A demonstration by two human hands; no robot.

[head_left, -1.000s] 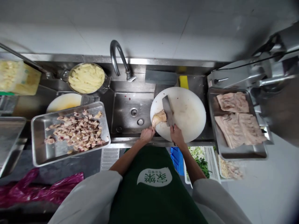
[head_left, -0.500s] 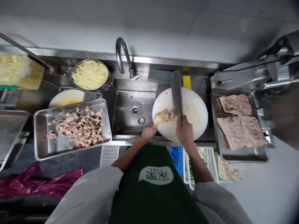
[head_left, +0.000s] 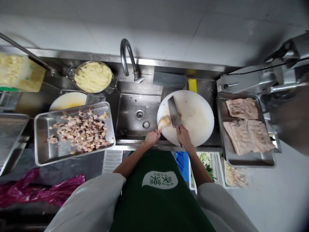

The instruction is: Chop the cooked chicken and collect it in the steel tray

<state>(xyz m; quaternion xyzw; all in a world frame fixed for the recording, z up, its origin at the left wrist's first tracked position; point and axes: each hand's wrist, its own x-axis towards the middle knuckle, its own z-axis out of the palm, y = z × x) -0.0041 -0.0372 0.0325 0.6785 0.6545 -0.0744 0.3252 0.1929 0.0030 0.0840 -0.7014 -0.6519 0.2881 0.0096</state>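
On the round white chopping board (head_left: pixel 195 112) lies a piece of poultry (head_left: pixel 164 122), which looks like a chicken leg. Its thin end is pinched in my left hand (head_left: pixel 152 138) at the board's left edge. My right hand (head_left: pixel 183 135) grips the handle of a cleaver (head_left: pixel 173 111). The blade is down at the meat's right end, and part of the meat behind it is hidden. Left of the sink, a metal tray (head_left: pixel 48 154) holds a heap of chopped meat pieces (head_left: pixel 82 130).
A sink (head_left: pixel 130 116) with a faucet (head_left: pixel 127 58) lies left of the board. To the right, a tray (head_left: pixel 251 161) carries slabs of meat (head_left: pixel 248 132). A pot of pale yellow slices (head_left: pixel 93 76) stands back left. Below the counter are a blue crate (head_left: pixel 181 164) and white baskets (head_left: pixel 216 166).
The cleaver has come down from its raised position onto the meat, and my right hand has moved left and lower with it. My left hand keeps its hold, almost unmoved.
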